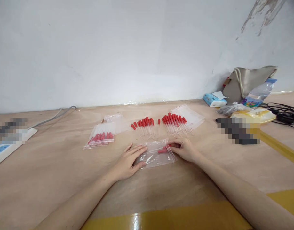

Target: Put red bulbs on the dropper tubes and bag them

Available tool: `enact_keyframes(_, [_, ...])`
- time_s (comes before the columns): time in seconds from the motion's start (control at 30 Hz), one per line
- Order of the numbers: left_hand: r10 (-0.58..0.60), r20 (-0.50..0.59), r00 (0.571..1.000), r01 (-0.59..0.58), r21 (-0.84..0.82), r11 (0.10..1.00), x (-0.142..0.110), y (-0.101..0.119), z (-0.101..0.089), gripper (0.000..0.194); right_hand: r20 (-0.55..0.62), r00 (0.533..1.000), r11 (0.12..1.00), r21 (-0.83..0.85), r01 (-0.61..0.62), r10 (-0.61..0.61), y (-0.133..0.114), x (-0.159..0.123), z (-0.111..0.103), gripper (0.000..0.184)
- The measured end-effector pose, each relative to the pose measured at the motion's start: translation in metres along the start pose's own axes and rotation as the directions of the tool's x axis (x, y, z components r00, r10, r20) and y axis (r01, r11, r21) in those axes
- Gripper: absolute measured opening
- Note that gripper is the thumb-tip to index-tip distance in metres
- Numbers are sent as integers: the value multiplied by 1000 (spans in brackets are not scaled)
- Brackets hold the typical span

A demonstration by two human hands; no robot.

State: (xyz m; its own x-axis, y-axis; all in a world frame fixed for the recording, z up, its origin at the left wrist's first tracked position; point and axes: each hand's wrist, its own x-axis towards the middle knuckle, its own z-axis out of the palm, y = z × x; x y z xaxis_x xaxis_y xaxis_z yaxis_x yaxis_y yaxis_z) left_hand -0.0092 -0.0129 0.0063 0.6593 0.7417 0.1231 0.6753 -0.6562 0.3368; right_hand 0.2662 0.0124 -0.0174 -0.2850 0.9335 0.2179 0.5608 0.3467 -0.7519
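Note:
A clear zip bag (156, 162) lies flat on the table in front of me, with red-bulbed droppers (163, 150) at its right end. My left hand (129, 159) rests on the bag's left end, fingers spread. At the bag's right edge my right hand (184, 149) pinches a red-bulbed dropper, partly hidden by the fingers. Just beyond the bag, one loose group of droppers (144, 124) lies with bulbs pointing away; a second group (174, 121) sits to its right. A single dropper (158, 123) lies between them.
Filled zip bags (101, 135) are stacked at left, near flat bags (116, 122). More flat bags (188, 115) lie behind the right group. Farther right are a tissue pack (214, 99), grey bag (251, 83), plastic bottle (262, 92) and black cables (288, 113). A power strip (14, 147) stands left.

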Motion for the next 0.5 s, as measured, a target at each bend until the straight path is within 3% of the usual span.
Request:
enact_keyframes(0.23, [-13, -1, 1000, 13, 0, 1000, 0, 1, 0, 48, 66, 996, 991, 121, 56, -64, -2, -6, 0, 23])
enact_keyframes(0.37, [-1, -11, 1000, 1, -4, 1000, 0, 1, 0, 48, -58, 998, 1000, 27, -7, 9, -3, 6, -4, 18])
enact_keyframes(0.5, [23, -14, 1000, -23, 6, 1000, 0, 0, 0, 46, -181, 983, 982, -180, -50, 17, -12, 41, -5, 7])
